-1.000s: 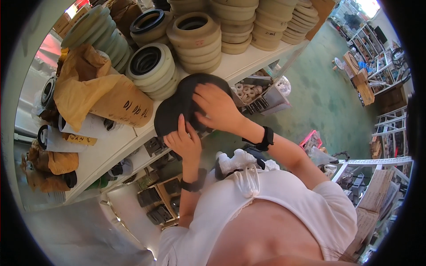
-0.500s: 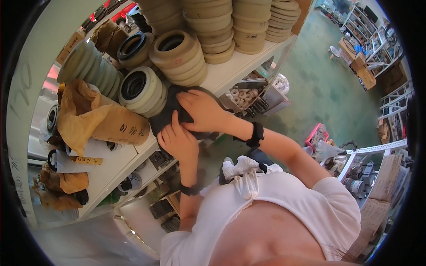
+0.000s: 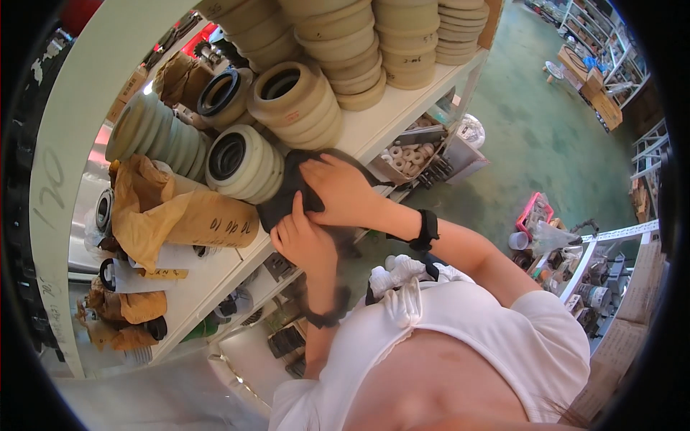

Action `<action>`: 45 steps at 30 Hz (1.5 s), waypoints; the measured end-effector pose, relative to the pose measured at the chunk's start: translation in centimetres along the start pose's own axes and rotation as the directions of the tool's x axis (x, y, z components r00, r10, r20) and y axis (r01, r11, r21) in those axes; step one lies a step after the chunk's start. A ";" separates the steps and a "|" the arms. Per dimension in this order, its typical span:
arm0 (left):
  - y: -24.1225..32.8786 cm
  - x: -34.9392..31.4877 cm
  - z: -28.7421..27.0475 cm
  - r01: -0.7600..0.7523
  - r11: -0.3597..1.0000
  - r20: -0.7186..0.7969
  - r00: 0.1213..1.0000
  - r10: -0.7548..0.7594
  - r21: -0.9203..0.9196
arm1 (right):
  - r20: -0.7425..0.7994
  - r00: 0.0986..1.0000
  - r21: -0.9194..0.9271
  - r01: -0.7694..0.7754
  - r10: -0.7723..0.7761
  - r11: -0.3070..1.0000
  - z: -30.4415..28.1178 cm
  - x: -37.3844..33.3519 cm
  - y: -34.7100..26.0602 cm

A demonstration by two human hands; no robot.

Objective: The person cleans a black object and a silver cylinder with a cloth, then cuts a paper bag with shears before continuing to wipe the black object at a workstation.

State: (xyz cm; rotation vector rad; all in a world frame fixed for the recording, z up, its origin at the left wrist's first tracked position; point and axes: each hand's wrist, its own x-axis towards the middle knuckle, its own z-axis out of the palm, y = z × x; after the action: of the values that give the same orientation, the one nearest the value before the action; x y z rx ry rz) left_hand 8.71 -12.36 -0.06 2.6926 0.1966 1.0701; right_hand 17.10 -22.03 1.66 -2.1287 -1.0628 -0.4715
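A soft black bag-like sheet (image 3: 284, 192) lies bunched on the front edge of the shelf, and both my hands are on it. My right hand (image 3: 343, 188) bends over its top, fingers closed on the material. My left hand (image 3: 305, 246) grips its near edge, the index finger stretched up toward the right hand. Whatever the sheet may contain is hidden. Just left of it a whitish ribbed ring stack (image 3: 264, 167) with a black inner ring lies tilted, and behind stands a larger beige ring stack (image 3: 305, 100).
Tall stacks of beige rings (image 3: 338, 43) fill the back of the white shelf (image 3: 363, 133). Brown paper rolls (image 3: 194, 215) lie at the left. Below the shelf is a box of small white rings (image 3: 406, 159). A pink basket (image 3: 535, 212) sits on the right.
The view has shifted slightly, so the shelf appears further right and lower. Both hands stay on the black sheet, with little change in their grip.
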 end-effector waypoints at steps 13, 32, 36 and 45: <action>0.3 0.7 0.4 -0.045 0.998 -0.042 0.998 0.047 0.052 | 0.057 0.995 0.012 0.080 -0.081 0.997 0.1 1.1 0.9; -0.5 1.2 -0.5 -0.117 0.993 -0.015 0.993 0.117 0.013 | 0.143 0.989 -0.004 0.045 -0.044 0.999 0.5 1.5 0.5; -0.7 0.3 -0.6 -0.110 0.994 0.002 0.994 0.110 0.026 | -0.063 0.992 -0.017 0.108 -0.109 0.994 -0.3 -0.9 0.6; -0.2 -1.3 -0.1 -0.110 0.990 -0.056 0.992 0.115 0.090 | -0.078 0.996 -0.136 -0.062 0.052 0.989 -2.3 -3.3 -0.5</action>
State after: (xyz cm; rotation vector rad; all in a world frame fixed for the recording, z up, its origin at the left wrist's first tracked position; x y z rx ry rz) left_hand 7.65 -12.39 -0.92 2.7792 0.1047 1.2046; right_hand 14.72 -25.27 1.50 -2.2381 -0.9491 -0.6082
